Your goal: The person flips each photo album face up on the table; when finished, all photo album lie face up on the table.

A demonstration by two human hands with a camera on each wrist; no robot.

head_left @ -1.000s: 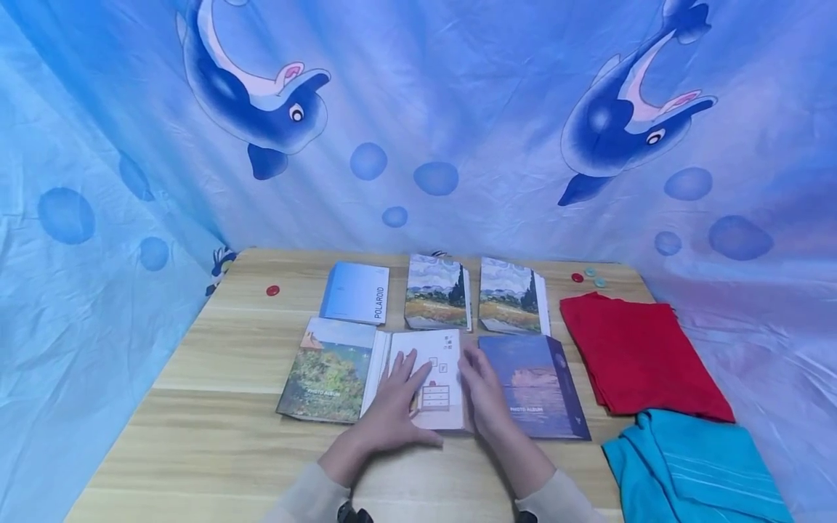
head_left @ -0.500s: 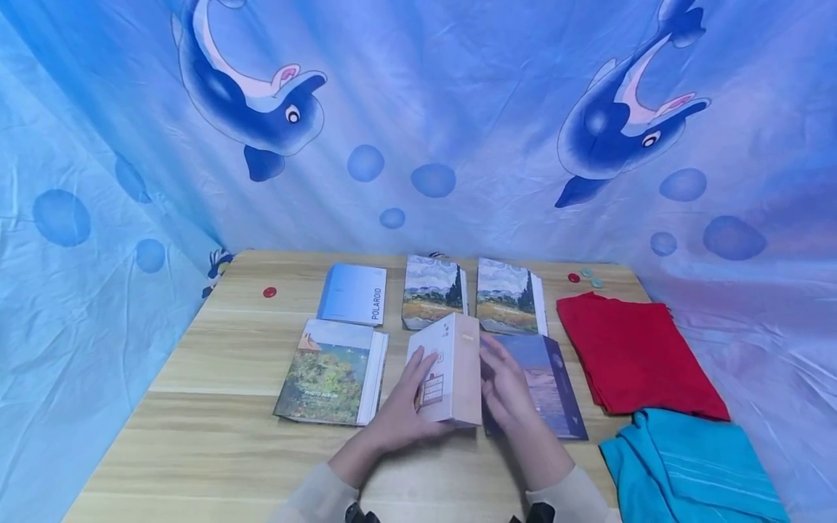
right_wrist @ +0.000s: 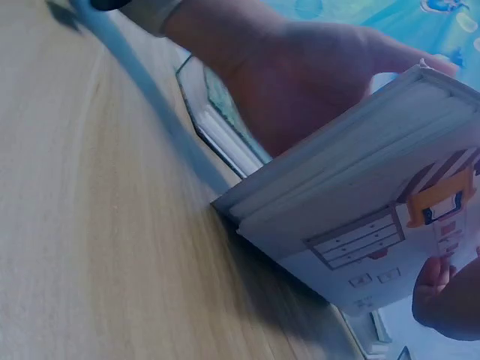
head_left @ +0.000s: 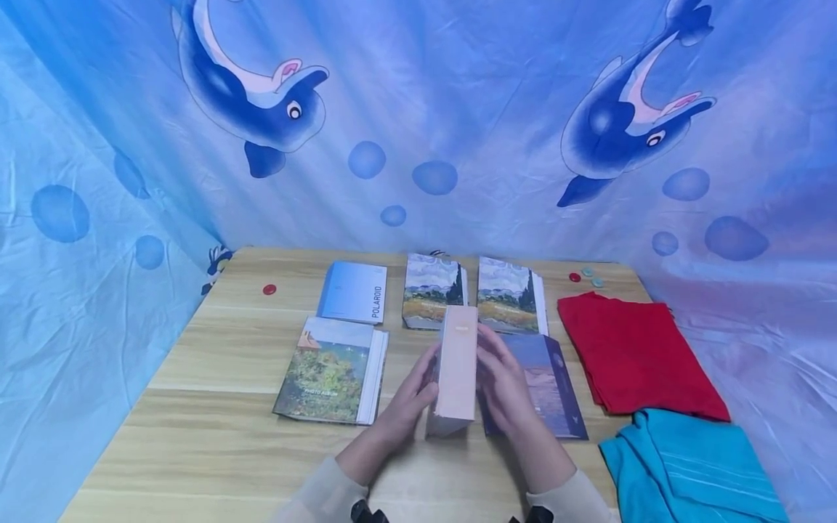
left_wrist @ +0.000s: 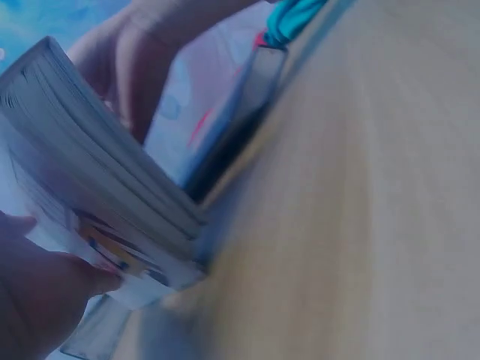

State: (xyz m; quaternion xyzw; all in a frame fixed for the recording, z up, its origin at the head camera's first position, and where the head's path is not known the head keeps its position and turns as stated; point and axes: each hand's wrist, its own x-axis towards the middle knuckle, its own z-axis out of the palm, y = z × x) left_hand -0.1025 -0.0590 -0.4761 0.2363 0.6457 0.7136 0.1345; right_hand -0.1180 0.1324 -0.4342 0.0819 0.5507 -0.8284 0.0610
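Observation:
A thick photo album [head_left: 458, 363] with a pale pink spine and a white cover of drawn furniture stands on its page edge, spine up. My left hand [head_left: 408, 403] holds its left side, thumb bent against the cover. On the other side my right hand [head_left: 510, 388] holds it with bent fingers, partly hidden by the spine. In the left wrist view the page edges of the album [left_wrist: 97, 142] face the camera. In the right wrist view its drawn chest of drawers [right_wrist: 360, 240] shows. To the right lies a purple seascape album [head_left: 543, 385], partly covered by my right hand.
A green garden-painting album [head_left: 333, 378] lies left. Behind are a blue Polaroid album [head_left: 356, 290] and two landscape albums [head_left: 431, 287]. Red cloth [head_left: 641, 356] and turquoise cloth [head_left: 693, 465] lie right. Small buttons, including a red button [head_left: 269, 289], lie at the back.
The pink-spined album has gone from lying flat, cover up, to tilting and then standing with its spine up. My hands have moved to its two sides.

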